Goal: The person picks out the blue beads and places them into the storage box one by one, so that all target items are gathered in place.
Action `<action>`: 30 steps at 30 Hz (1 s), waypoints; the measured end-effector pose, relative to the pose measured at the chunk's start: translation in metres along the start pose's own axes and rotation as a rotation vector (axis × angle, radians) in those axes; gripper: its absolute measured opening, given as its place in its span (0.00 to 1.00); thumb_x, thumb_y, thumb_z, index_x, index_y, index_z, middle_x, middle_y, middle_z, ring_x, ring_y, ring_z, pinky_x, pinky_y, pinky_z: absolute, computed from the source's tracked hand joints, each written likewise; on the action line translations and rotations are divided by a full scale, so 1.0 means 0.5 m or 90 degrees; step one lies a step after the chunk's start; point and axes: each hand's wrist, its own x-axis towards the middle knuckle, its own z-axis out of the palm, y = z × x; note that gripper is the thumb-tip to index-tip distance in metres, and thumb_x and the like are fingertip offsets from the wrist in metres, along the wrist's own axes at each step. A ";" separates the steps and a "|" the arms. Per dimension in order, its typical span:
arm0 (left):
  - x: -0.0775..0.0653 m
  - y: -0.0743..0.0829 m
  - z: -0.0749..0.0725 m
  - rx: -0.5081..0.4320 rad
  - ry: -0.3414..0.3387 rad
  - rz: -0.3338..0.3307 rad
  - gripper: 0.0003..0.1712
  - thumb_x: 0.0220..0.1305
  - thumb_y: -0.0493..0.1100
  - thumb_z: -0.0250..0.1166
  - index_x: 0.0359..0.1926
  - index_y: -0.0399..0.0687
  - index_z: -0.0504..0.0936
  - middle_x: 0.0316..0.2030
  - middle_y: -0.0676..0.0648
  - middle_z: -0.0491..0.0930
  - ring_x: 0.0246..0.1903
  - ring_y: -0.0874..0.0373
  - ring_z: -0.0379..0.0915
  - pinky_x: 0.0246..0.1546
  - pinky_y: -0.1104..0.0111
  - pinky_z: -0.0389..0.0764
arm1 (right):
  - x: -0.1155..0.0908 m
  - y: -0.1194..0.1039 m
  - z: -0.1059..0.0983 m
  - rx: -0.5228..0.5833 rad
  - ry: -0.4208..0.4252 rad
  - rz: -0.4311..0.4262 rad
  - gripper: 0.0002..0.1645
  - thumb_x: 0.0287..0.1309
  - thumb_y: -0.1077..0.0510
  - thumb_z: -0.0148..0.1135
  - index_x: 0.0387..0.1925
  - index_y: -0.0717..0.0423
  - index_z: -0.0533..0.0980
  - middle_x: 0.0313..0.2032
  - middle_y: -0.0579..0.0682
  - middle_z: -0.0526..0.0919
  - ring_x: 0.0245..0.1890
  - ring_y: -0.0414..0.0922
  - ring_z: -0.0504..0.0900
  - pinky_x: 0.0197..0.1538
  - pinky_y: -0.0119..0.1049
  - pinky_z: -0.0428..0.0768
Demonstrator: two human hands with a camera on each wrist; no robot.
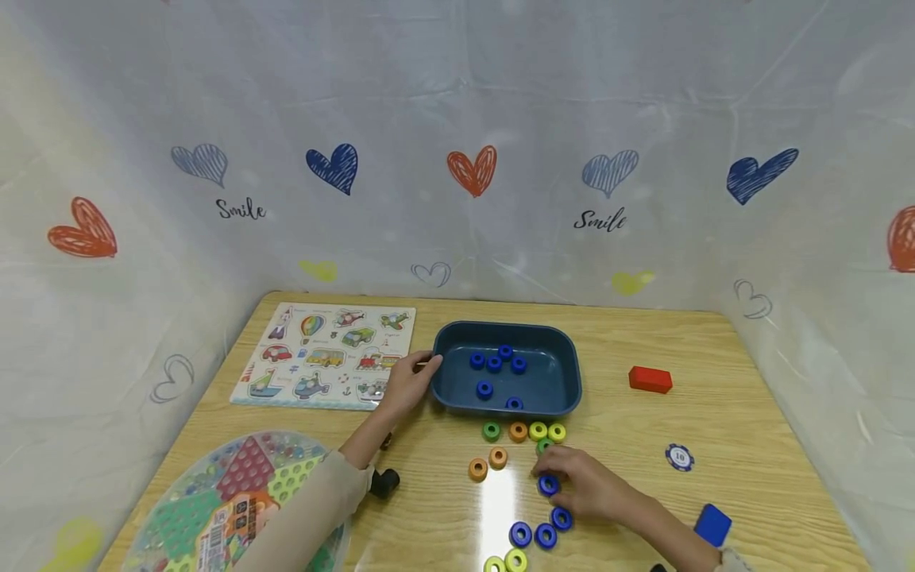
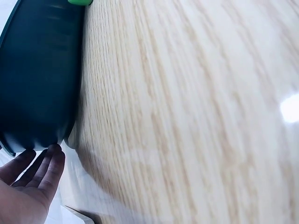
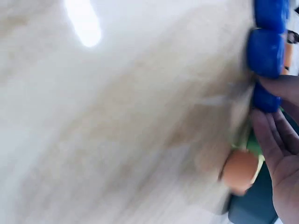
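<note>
In the head view, a dark blue-green plastic tray [image 1: 565, 397] holds several blue rings [image 1: 484, 389]. My left hand [image 1: 409, 385] touches the tray's left end with fairly straight fingers, also visible beside the tray wall [image 2: 42, 93] in the left wrist view. In front of the tray, my right hand [image 1: 589, 485] pinches a blue ring [image 1: 548, 485] between thumb and fingers, low over the table. The right wrist view shows this blue ring [image 3: 266, 99] partly covered by the fingers. More blue rings [image 1: 546, 536] lie nearer, and a green ring [image 1: 545, 446] is just beyond the fingers.
Orange rings [image 1: 498, 457], yellow rings [image 1: 557, 432] and another green ring [image 1: 491, 431] lie before the tray. Left are a picture puzzle board [image 1: 286, 373] and a round game board [image 1: 193, 508]. Right are a red block [image 1: 650, 380], a poker chip [image 1: 679, 457] and a blue block [image 1: 712, 524].
</note>
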 end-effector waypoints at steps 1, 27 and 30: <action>0.001 0.000 0.000 0.000 0.000 -0.001 0.22 0.64 0.52 0.59 0.51 0.42 0.79 0.47 0.45 0.78 0.44 0.52 0.76 0.44 0.62 0.77 | -0.001 0.001 0.001 0.006 -0.005 0.000 0.19 0.43 0.67 0.70 0.40 0.53 0.78 0.39 0.42 0.77 0.40 0.38 0.75 0.43 0.33 0.77; -0.004 0.005 -0.001 0.005 0.000 -0.021 0.23 0.64 0.53 0.58 0.52 0.41 0.78 0.47 0.45 0.78 0.44 0.53 0.74 0.44 0.63 0.77 | 0.076 -0.021 -0.069 0.118 0.112 -0.038 0.21 0.42 0.72 0.69 0.39 0.52 0.82 0.39 0.46 0.77 0.34 0.43 0.75 0.29 0.41 0.79; -0.003 0.005 0.000 -0.001 -0.004 -0.021 0.23 0.65 0.53 0.58 0.52 0.41 0.78 0.47 0.45 0.78 0.44 0.53 0.74 0.43 0.63 0.77 | 0.105 -0.020 -0.080 0.106 0.122 -0.041 0.19 0.43 0.71 0.70 0.40 0.56 0.82 0.39 0.47 0.76 0.34 0.43 0.75 0.30 0.41 0.79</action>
